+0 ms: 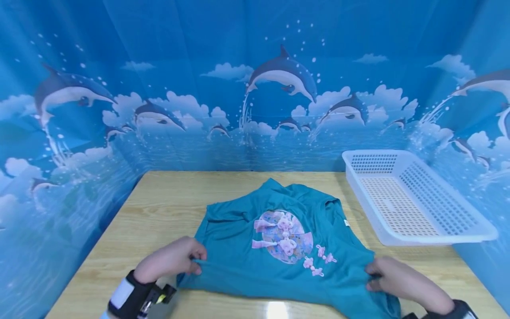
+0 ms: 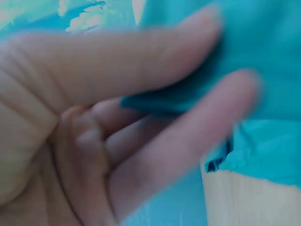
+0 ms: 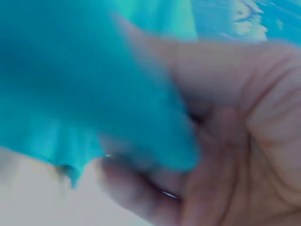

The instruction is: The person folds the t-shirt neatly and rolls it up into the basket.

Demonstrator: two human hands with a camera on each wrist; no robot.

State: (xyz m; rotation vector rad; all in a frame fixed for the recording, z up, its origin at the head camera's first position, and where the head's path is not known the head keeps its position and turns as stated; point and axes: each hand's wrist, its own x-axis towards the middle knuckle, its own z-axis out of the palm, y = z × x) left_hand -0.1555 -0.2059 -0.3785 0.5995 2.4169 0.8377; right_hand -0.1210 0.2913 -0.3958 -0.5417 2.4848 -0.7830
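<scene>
A teal T-shirt (image 1: 239, 274) lies spread on the table, its neck toward the far side. A round floral print with pink knots and tassels decorates its front. At the shirt's near left, my left hand (image 1: 175, 259) pinches the cloth by its edge; in the left wrist view a fold of teal fabric (image 2: 188, 96) sits between thumb and fingers. My right hand (image 1: 402, 281) grips the near right side, where the cloth hangs in folds. Up close in the right wrist view, bunched fabric (image 3: 117, 103) covers part of the fingers.
A white perforated plastic basket (image 1: 382, 230) stands at the right rear of the wooden table (image 1: 159, 199). Blue curtains (image 1: 199, 35) printed with dolphins enclose the back and both sides. Both wrists carry black straps with devices.
</scene>
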